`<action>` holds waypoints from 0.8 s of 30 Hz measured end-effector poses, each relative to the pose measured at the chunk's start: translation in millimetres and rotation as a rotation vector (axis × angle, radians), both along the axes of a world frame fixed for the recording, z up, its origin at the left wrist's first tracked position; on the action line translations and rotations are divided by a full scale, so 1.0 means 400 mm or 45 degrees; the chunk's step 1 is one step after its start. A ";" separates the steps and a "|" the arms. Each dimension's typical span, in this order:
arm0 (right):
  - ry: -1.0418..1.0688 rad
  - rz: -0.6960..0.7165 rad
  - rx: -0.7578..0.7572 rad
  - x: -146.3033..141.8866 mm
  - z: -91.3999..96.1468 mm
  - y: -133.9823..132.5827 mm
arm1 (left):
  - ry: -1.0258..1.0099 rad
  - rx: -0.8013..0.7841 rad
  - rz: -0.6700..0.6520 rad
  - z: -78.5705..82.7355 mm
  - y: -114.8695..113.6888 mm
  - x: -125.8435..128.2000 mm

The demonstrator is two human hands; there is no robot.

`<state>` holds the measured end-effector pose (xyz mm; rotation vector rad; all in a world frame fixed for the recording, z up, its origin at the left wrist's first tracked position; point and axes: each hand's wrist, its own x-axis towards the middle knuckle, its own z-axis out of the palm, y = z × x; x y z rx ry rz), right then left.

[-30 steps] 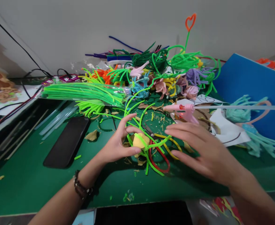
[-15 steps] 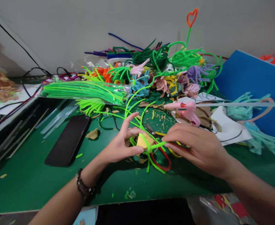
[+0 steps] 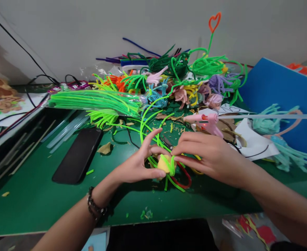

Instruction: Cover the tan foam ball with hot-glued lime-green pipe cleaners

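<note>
Between the thumb and fingers of my left hand point(image 3: 145, 160) is a small pale-yellow rounded piece point(image 3: 163, 165), its exact kind unclear. A bright green pipe cleaner point(image 3: 172, 166) lies bent across it. My right hand point(image 3: 208, 157) pinches the pipe cleaner's end at the piece's right side. Behind and beneath my hands are red-and-yellow-handled scissors point(image 3: 186, 179), partly covered. More loose green pipe cleaners point(image 3: 143, 122) curve up behind my left hand. Just beyond my right hand stands a pink glue gun point(image 3: 207, 122) with a long clear glue stick in its back.
A black phone point(image 3: 77, 156) lies on the green table point(image 3: 64, 209) at left, near clear glue sticks point(image 3: 67, 130). Bagged green pipe cleaners point(image 3: 96, 101) and coloured bundles line the back. A blue board point(image 3: 281, 83) leans at right. Scraps litter the middle.
My right hand has moved left, closer to my left hand, bringing the green pipe cleaner's end up against the yellow piece. My left hand has shifted slightly right.
</note>
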<state>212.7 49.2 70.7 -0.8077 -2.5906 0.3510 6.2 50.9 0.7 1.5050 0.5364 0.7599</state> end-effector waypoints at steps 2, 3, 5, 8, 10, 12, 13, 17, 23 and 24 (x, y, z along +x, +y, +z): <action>0.010 0.068 -0.104 0.004 0.012 0.009 | 0.019 0.019 -0.030 0.007 0.000 -0.001; 0.005 0.104 -0.164 0.008 0.019 0.015 | 0.031 0.025 -0.048 0.011 0.000 -0.001; -0.025 0.159 -0.281 0.015 0.034 0.027 | 0.060 0.044 -0.081 0.017 -0.001 -0.002; -0.067 0.149 -0.390 0.019 0.048 0.040 | 0.121 0.072 -0.109 0.024 -0.003 -0.001; -0.092 0.106 -0.438 0.015 0.050 0.042 | 0.165 0.089 -0.120 0.026 -0.005 0.000; -0.118 0.059 -0.475 0.005 0.049 0.041 | 0.208 0.108 -0.131 0.026 -0.007 0.001; -0.134 0.037 -0.489 0.000 0.048 0.040 | 0.230 0.120 -0.133 0.026 -0.008 0.001; -0.219 -0.026 -0.507 -0.024 0.046 0.036 | 0.298 0.179 -0.140 0.022 -0.009 0.002; -0.385 -0.062 -0.504 -0.049 0.050 0.030 | 0.347 0.198 -0.189 0.020 -0.010 0.005; -0.413 -0.072 -0.489 -0.052 0.051 0.029 | 0.360 0.196 -0.188 0.018 -0.009 0.005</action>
